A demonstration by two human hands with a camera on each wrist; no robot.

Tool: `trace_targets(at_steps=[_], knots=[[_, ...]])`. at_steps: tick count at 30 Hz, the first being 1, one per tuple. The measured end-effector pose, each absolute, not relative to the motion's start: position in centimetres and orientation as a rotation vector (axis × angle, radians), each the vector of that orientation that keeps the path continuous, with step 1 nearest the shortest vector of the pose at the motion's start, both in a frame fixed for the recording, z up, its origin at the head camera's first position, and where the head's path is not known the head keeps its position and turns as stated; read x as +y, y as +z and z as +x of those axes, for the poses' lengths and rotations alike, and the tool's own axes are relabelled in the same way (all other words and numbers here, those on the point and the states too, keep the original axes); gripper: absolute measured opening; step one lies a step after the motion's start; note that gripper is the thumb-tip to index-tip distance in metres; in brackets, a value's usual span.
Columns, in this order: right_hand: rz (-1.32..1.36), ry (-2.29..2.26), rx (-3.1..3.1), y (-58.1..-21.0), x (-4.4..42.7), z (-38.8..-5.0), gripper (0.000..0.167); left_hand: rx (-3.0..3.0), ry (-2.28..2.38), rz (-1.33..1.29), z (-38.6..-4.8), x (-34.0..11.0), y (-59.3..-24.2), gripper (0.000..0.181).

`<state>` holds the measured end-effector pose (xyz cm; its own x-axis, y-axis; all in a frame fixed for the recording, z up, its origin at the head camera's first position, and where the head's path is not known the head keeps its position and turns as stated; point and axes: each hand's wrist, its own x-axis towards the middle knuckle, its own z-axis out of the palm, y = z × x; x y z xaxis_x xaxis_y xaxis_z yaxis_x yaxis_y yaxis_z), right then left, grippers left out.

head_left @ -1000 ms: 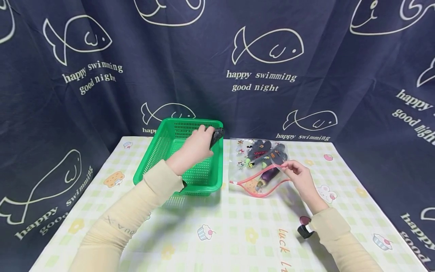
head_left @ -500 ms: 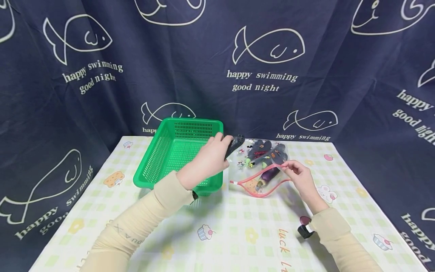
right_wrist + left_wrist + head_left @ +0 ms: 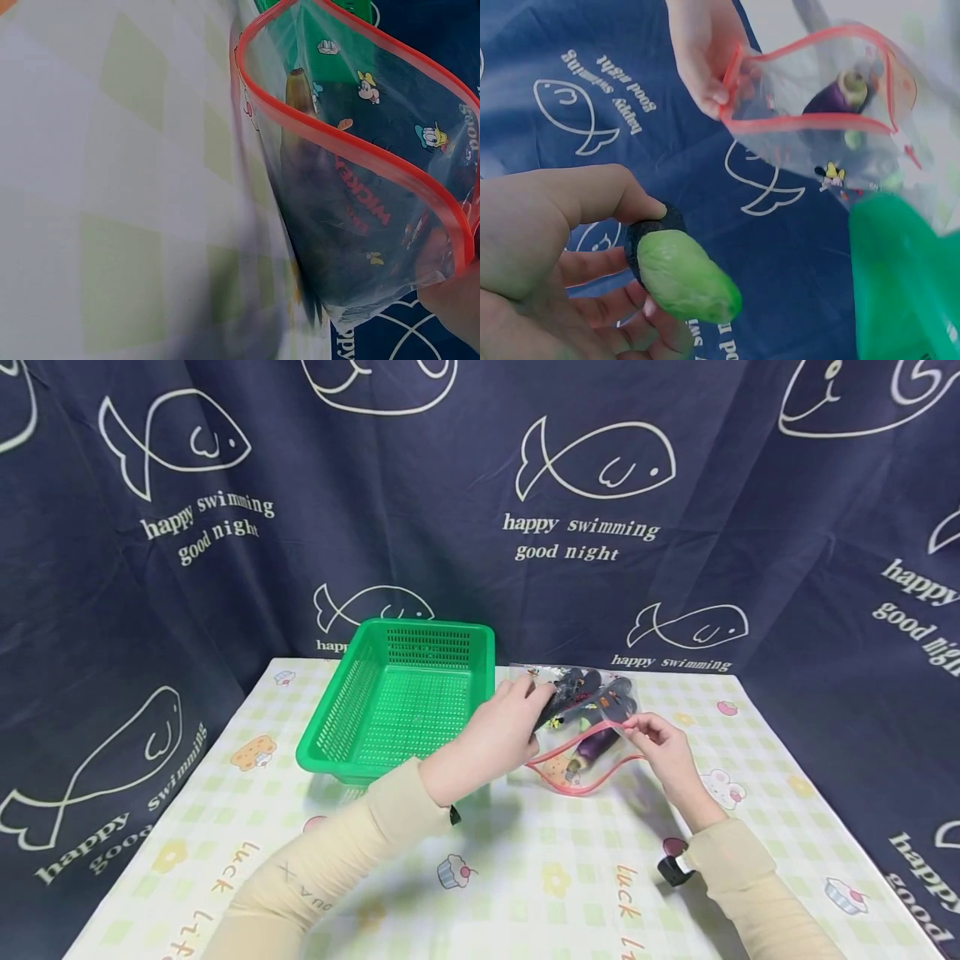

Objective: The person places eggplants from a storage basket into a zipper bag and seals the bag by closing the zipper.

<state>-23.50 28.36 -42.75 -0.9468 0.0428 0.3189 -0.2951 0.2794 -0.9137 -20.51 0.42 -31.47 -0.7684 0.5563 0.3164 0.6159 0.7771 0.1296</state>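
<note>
In the head view my left hand [image 3: 498, 727] grips a dark vegetable, eggplant-like with a light green end [image 3: 686, 274], above the left part of a clear zip bag [image 3: 581, 792]. The left wrist view shows thumb and fingers curled round its dark body. My right hand [image 3: 663, 756] pinches the bag's red-edged rim at the right, and the bag's mouth gapes toward me. Inside the bag lie a purple eggplant [image 3: 597, 742] and other dark vegetables [image 3: 617, 693], partly hidden by printed plastic and my left hand.
A green perforated basket [image 3: 330, 764] stands left of the bag, with my left forearm passing in front of its right front corner. Both rest on a checked tablecloth [image 3: 405, 868]. A dark blue curtain [image 3: 450, 510] hangs behind the table's back edge.
My left hand has carried the dark vegetable rightward from over the basket to over the bag. My right hand keeps its hold on the bag's rim, nearly still.
</note>
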Motion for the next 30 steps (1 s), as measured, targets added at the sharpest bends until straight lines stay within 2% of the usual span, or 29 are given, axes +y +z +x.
trace_targets(at_steps=[15,21,30], knots=[[0.221,1.742,-2.258,-42.4,28.2,-23.3,0.014,-2.636,-0.141,-0.961,-19.3,3.0,-34.1,0.069],[0.231,1.743,-2.261,-42.5,28.3,-23.4,0.010,-2.623,-0.056,-0.984,-19.0,3.8,-35.6,0.053],[0.212,1.729,-2.272,-42.6,28.4,-23.4,0.015,-2.605,0.063,-1.013,-18.5,5.2,-38.0,0.043]])
